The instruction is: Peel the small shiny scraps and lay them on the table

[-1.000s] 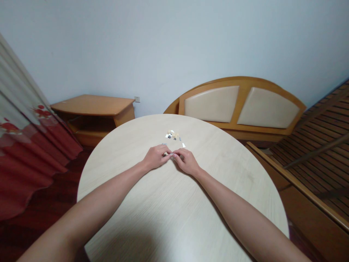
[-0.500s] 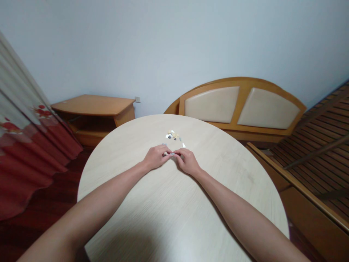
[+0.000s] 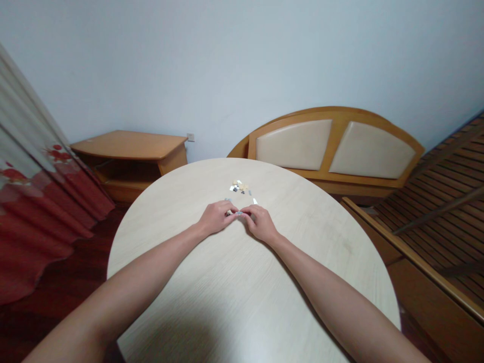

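Observation:
My left hand [image 3: 217, 218] and my right hand [image 3: 259, 222] meet fingertip to fingertip over the middle of the round table [image 3: 227, 282]. Both are closed in a pinch on one small bluish-grey piece [image 3: 239, 213], mostly covered by the fingers, so its kind cannot be made out. Just beyond the fingers lies a loose pile of small flat pieces [image 3: 242, 187], some tan, some dark, some white. A white piece [image 3: 255, 201] rests by itself near my right fingers. Another pale bluish piece [image 3: 228, 200] shows partly behind my left hand.
Behind the table stand a low wooden cabinet [image 3: 128, 144] at left and a wooden headboard [image 3: 325, 151] with cream panels. A slatted bed frame [image 3: 446, 201] is on the right. Red and white curtains [image 3: 41, 201] hang at the left.
Almost nothing differs. Both hands keep the same place and the same pinch, with at most a tiny shift of the fingertips around the piece.

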